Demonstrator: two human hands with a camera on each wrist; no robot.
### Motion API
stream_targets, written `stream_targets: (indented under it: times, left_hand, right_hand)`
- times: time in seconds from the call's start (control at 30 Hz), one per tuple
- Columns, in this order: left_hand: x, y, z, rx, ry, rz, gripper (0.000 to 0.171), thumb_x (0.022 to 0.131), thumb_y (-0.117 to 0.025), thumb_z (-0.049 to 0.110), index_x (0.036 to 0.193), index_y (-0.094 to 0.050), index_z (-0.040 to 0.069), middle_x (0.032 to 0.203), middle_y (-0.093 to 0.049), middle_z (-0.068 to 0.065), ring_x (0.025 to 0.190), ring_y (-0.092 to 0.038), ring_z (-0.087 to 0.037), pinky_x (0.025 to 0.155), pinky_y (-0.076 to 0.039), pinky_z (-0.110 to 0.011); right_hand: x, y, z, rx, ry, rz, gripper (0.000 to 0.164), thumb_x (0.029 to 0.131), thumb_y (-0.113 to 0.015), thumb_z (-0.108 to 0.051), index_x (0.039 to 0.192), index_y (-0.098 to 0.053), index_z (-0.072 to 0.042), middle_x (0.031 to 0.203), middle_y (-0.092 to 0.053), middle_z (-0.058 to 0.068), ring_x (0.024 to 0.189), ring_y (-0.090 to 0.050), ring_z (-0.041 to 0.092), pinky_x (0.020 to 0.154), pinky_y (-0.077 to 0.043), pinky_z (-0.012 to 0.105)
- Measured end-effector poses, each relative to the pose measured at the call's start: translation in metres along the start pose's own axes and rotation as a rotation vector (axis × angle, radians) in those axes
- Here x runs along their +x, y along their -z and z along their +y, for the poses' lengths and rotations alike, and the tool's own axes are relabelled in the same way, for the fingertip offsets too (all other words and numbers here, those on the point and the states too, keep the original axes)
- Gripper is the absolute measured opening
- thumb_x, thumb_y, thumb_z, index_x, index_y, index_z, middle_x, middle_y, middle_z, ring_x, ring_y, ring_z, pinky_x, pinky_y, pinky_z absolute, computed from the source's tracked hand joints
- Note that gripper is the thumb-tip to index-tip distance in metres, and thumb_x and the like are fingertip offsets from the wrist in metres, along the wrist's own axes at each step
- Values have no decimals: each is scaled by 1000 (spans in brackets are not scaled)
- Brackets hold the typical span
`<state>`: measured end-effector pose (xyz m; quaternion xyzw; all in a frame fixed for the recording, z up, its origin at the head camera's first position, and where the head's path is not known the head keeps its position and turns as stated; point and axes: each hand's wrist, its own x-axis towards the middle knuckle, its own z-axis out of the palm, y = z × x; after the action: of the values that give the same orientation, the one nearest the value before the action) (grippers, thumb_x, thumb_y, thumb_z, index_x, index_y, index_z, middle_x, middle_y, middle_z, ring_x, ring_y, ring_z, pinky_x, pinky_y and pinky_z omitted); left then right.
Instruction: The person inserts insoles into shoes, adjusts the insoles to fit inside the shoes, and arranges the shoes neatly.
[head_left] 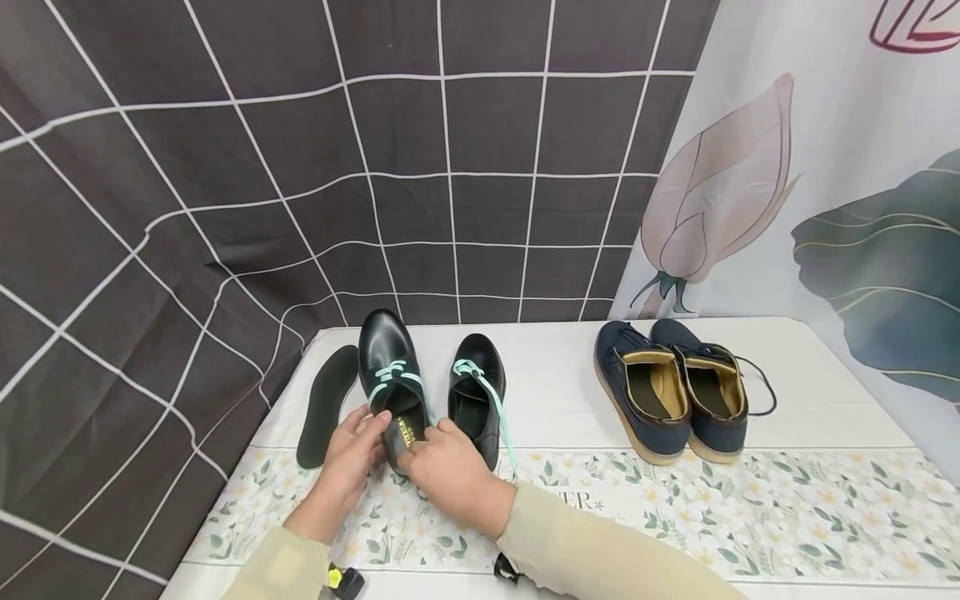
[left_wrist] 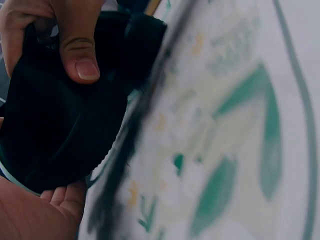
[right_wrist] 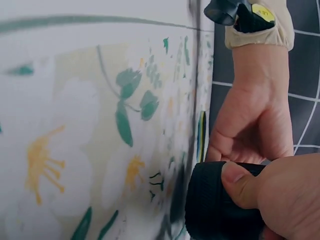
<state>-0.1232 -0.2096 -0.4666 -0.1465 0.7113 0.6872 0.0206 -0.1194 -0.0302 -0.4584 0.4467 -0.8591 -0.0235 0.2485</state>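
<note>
A black leather dress shoe (head_left: pixel 386 354) with mint-green laces points away from me, gold lettering showing on the insole inside it. My left hand (head_left: pixel 352 458) grips its left side near the opening, the thumb at the rim. At the heel, my right hand (head_left: pixel 450 471) holds the shoe; the right wrist view shows that thumb pressed on the dark heel part (right_wrist: pixel 207 200). In the left wrist view, fingers of the left hand (left_wrist: pixel 65 202) lie against the shoe (left_wrist: pixel 65 125). Left of the shoe lies a loose black insole (head_left: pixel 327 408). The other black shoe (head_left: pixel 480 371) stands to the right.
Navy shoes (head_left: pixel 637 383) with tan lining stand as a pair farther right, one lace trailing onto the table. The white table (head_left: pixel 555 375) carries a floral cloth band (head_left: pixel 810 508). A dark gridded curtain (head_left: pixel 487 208) hangs behind and at the left.
</note>
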Motion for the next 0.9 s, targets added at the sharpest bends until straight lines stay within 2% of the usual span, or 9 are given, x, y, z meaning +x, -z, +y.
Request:
stream_targets:
  times: [0.13,0.3,0.47,0.53,0.6,0.67,0.73,0.9]
  left_hand:
    - [-8,-2,10,-4,-32,4,74,100,-62,27,157,-23,0,152,-47,-28,99,-64,-2,80,-52,-11]
    - [-20,-7,24,19,-71,8,70,99,-62,26,155,-28,2,151,-50,-26,108,-60,-4,84,-50,-12]
    - [-34,-16,36,3,-117,3,62,98,-63,19,151,-36,2,141,-56,-27,98,-65,-2,82,-52,-15]
    - [-39,-21,41,-13,-146,-10,59,96,-64,16,149,-39,2,132,-62,-22,95,-68,-3,81,-55,-16]
    - [-45,-26,45,-41,-176,-29,56,95,-64,11,146,-42,1,118,-69,-12,93,-69,-5,81,-57,-17]
    - [-50,-32,49,-57,-201,-46,54,94,-64,7,144,-44,1,109,-70,-2,92,-70,-6,80,-58,-18]
    - [-56,-38,53,-71,-221,-62,53,93,-63,5,142,-46,0,103,-70,3,92,-70,-7,78,-58,-19]
    - [-69,-54,57,-87,-252,-117,55,90,-64,5,142,-47,-1,109,-70,-5,92,-70,-10,79,-59,-21]
  right_hand:
    - [-3,11,2,9,15,46,4,84,-73,-32,85,-70,-29,83,-77,-14,71,-56,13,67,-38,29]
    - [-10,29,10,51,21,91,11,84,-74,-35,84,-67,-26,83,-74,-15,73,-56,13,71,-41,30]
    - [-23,45,17,72,25,103,14,87,-72,-37,85,-65,-25,80,-71,-16,72,-53,13,72,-41,30]
    - [-29,53,20,77,28,119,13,88,-71,-35,84,-64,-24,78,-69,-15,71,-51,14,72,-41,30]
    - [-35,60,23,80,37,141,13,86,-73,-30,82,-62,-24,75,-67,-14,69,-49,14,72,-41,30]
    - [-42,66,25,73,43,158,14,84,-75,-27,82,-61,-23,74,-65,-14,68,-49,14,72,-41,30]
    - [-50,72,28,68,51,173,16,82,-76,-25,83,-60,-23,75,-64,-13,69,-49,14,72,-41,31]
    - [-71,85,33,57,65,188,14,85,-72,-27,88,-59,-22,78,-61,-12,71,-50,15,71,-42,32]
